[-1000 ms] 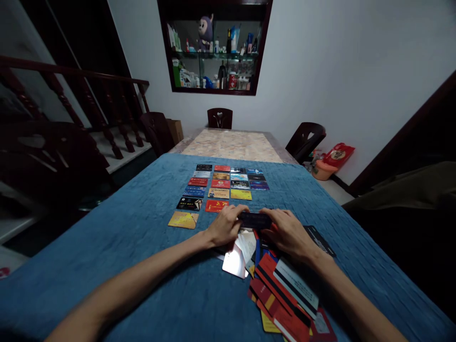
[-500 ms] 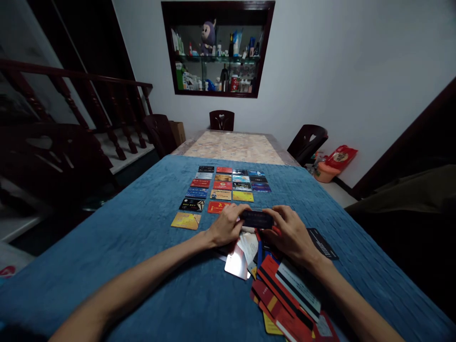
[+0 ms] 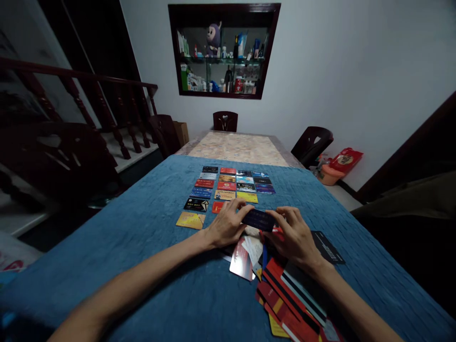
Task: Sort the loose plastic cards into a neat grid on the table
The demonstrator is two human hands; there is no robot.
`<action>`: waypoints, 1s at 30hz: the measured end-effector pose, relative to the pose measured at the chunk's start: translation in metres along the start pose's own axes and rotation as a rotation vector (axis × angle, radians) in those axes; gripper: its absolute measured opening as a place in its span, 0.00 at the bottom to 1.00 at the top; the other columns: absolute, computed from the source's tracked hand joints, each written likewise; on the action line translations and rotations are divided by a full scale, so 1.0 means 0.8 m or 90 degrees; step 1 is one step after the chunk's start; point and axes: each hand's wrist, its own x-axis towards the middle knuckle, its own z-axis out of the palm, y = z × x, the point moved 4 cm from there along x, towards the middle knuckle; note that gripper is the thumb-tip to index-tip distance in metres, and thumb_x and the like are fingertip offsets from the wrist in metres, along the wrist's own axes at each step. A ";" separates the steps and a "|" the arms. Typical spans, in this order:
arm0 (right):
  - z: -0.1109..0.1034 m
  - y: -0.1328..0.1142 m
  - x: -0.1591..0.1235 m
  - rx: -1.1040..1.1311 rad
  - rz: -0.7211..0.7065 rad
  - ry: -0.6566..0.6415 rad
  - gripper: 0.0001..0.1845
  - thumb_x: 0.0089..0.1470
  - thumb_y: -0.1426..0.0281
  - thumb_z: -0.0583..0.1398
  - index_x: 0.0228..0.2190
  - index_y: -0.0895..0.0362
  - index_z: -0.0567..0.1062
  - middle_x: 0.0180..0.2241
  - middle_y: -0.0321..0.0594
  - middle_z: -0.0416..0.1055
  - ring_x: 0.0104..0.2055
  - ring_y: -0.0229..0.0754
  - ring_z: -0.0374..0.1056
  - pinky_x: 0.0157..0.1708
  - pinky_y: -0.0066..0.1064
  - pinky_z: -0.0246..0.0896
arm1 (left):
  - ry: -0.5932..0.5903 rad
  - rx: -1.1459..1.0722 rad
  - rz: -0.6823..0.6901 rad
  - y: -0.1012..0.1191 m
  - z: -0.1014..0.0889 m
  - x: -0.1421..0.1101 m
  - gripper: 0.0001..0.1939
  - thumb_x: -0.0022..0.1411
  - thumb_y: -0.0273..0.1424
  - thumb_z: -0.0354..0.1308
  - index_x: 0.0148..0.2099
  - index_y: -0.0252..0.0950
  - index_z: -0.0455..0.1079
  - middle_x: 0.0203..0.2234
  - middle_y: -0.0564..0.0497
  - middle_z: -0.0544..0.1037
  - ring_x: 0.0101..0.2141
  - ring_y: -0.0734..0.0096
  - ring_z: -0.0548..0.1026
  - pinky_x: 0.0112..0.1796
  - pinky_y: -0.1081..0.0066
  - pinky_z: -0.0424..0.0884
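A dark blue plastic card (image 3: 259, 220) is held up between both hands, tilted toward me. My left hand (image 3: 228, 222) pinches its left end, while my right hand (image 3: 292, 233) grips the right end. Below them lies a loose pile of cards, among them a shiny pinkish card (image 3: 242, 261) and a red card with a black stripe (image 3: 290, 299). Beyond my hands, several cards lie face up in columns; a gold card (image 3: 191, 220) is the nearest in the left column. My left hand partly covers a red card (image 3: 217, 207).
A blue cloth (image 3: 142, 266) covers the near part of the table. To the right of my right hand lies a black card (image 3: 328, 248). Dark wooden chairs (image 3: 225, 121) stand around the table, and a shelf niche (image 3: 224, 52) is set in the far wall.
The view has shifted slightly, so everything sits a little further right. The dark blue card has tilted, its right end now lower. Both hands still hold it.
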 end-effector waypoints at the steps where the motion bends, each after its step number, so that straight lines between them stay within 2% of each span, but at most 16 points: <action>1: 0.000 -0.002 0.001 0.002 -0.004 -0.003 0.22 0.59 0.65 0.58 0.54 0.54 0.69 0.44 0.50 0.65 0.46 0.54 0.61 0.44 0.46 0.65 | 0.003 0.012 0.008 -0.001 -0.002 -0.002 0.29 0.57 0.22 0.55 0.61 0.36 0.57 0.53 0.39 0.65 0.54 0.52 0.66 0.51 0.55 0.68; 4: 0.002 -0.008 0.006 0.009 -0.014 -0.008 0.23 0.57 0.65 0.59 0.54 0.55 0.68 0.44 0.50 0.65 0.46 0.54 0.61 0.44 0.46 0.65 | -0.001 0.051 0.036 -0.006 -0.010 -0.007 0.29 0.58 0.22 0.55 0.62 0.35 0.57 0.56 0.37 0.65 0.55 0.52 0.66 0.52 0.53 0.67; 9: 0.011 -0.014 0.017 0.047 -0.001 -0.024 0.25 0.57 0.63 0.59 0.56 0.54 0.67 0.45 0.50 0.65 0.47 0.54 0.61 0.44 0.47 0.66 | -0.015 0.087 0.062 -0.019 -0.027 -0.015 0.25 0.62 0.27 0.55 0.61 0.30 0.59 0.54 0.35 0.68 0.54 0.50 0.67 0.52 0.51 0.66; 13: 0.021 -0.021 0.031 0.066 -0.014 -0.045 0.25 0.58 0.61 0.59 0.55 0.57 0.68 0.45 0.51 0.65 0.47 0.54 0.61 0.44 0.46 0.66 | -0.028 0.109 0.050 -0.030 -0.042 -0.021 0.24 0.62 0.27 0.56 0.60 0.28 0.60 0.54 0.34 0.69 0.54 0.49 0.67 0.51 0.51 0.66; 17: 0.038 -0.025 0.051 0.079 -0.021 -0.075 0.27 0.57 0.62 0.60 0.56 0.58 0.67 0.46 0.52 0.66 0.47 0.54 0.62 0.44 0.46 0.66 | -0.040 0.122 0.019 -0.046 -0.055 -0.027 0.24 0.61 0.26 0.56 0.60 0.30 0.61 0.55 0.37 0.69 0.54 0.50 0.66 0.52 0.51 0.65; 25: 0.093 -0.025 0.106 0.129 -0.027 -0.117 0.28 0.53 0.66 0.63 0.55 0.56 0.68 0.47 0.50 0.66 0.48 0.53 0.61 0.46 0.47 0.65 | -0.033 0.107 -0.043 -0.107 -0.086 -0.036 0.19 0.62 0.27 0.57 0.55 0.34 0.67 0.54 0.40 0.71 0.53 0.55 0.67 0.52 0.55 0.64; 30: 0.128 -0.039 0.142 0.122 -0.033 -0.173 0.26 0.52 0.69 0.64 0.53 0.58 0.71 0.48 0.50 0.68 0.50 0.53 0.60 0.49 0.45 0.63 | -0.044 0.089 -0.096 -0.153 -0.097 -0.045 0.18 0.58 0.25 0.60 0.52 0.35 0.70 0.52 0.42 0.72 0.52 0.54 0.69 0.52 0.55 0.66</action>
